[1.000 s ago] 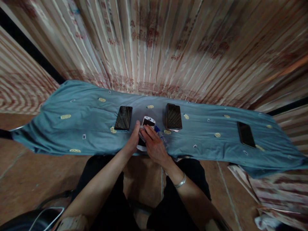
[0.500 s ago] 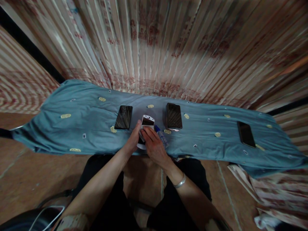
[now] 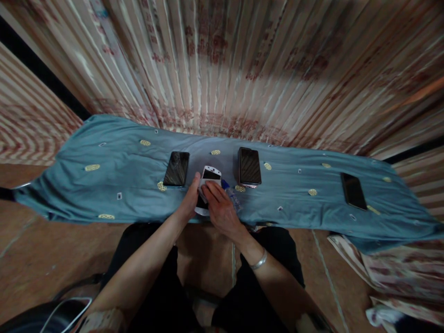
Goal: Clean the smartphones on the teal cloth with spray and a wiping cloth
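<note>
Head cam, looking down: right hand [image 3: 222, 210] has its fingers [image 3: 210, 190] laid flat and close together across a white phone [image 3: 210, 175], pressing what looks like a small cloth against the screen, though that part's too hidden to be sure. Left hand [image 3: 190, 201] is cupped on the phone's left edge, thumb up along the side, bracing it. The phone sits near the front edge of a blue cloth [image 3: 104, 185] over the table. A little plastic bottle [image 3: 231, 196] lies just right of the hand, touching or almost. Dark phones [image 3: 176, 168] [image 3: 249, 166] sit either side, another [image 3: 353, 190] far right. Risk I'd guess: the cloth slides under pressure, the phone skids off the near edge, or an elbow nudge rolls the bottle.
</note>
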The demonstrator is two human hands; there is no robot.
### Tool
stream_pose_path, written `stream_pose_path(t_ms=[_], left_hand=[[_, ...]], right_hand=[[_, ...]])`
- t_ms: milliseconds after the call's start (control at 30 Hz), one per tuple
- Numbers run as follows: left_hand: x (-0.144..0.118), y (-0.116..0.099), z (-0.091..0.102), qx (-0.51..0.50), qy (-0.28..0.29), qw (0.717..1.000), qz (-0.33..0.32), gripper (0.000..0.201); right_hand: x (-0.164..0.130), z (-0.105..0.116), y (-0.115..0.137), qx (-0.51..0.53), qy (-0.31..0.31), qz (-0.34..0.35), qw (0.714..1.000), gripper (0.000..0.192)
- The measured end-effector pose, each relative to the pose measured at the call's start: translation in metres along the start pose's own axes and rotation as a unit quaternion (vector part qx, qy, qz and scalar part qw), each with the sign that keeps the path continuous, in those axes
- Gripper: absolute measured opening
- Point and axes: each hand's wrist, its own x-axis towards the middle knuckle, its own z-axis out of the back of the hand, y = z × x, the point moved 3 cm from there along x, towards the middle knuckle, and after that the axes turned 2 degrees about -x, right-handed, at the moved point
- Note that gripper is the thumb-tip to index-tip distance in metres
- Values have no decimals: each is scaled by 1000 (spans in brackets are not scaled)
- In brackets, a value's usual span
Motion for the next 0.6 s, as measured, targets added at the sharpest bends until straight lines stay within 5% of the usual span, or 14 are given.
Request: stream_pose_path(t_ms=[167, 600], left_hand=[[-5, -1, -7, -7, -7, 999, 48, 62], [-8, 7, -14, 17, 8, 1000, -5, 51]], right_hand=[[0, 1, 3, 3, 5, 1, 1000, 57], [5, 6, -22, 18, -24, -71, 997, 57]])
